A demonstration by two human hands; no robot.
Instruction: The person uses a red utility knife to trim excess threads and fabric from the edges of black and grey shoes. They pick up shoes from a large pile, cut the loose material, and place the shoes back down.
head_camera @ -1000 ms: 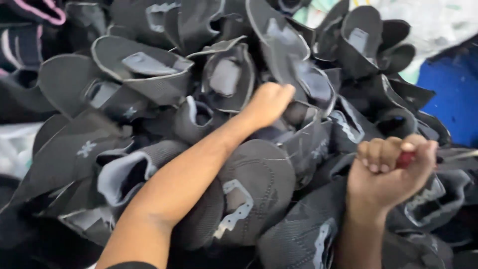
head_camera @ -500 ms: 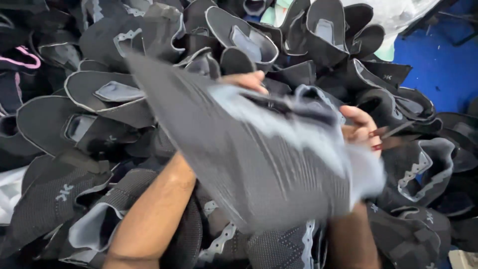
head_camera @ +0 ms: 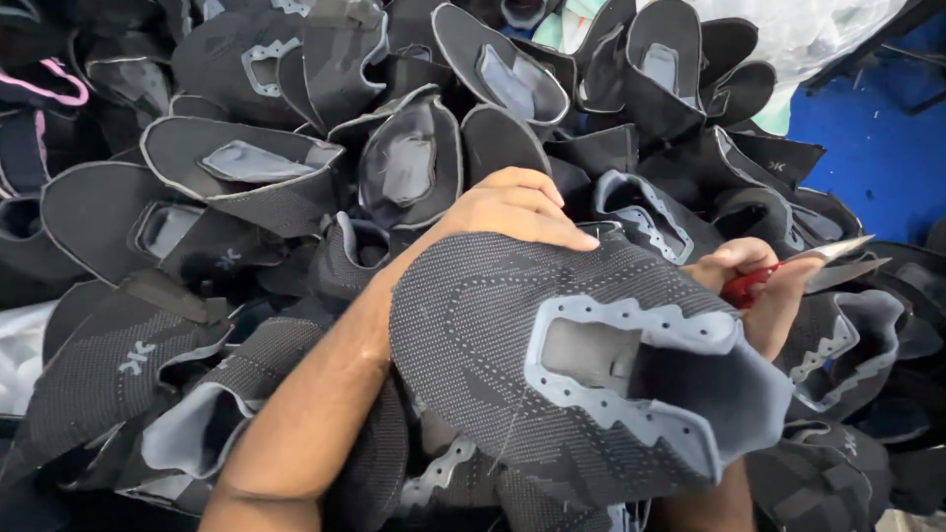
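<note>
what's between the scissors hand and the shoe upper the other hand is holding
Nothing visible. The left hand rests on the shoe upper, and the right hand with the scissors sits right at its far edge.

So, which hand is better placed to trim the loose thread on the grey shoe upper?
The right hand: it already holds the red scissors, beside the shoe upper. The left hand is busy steadying it.
</note>
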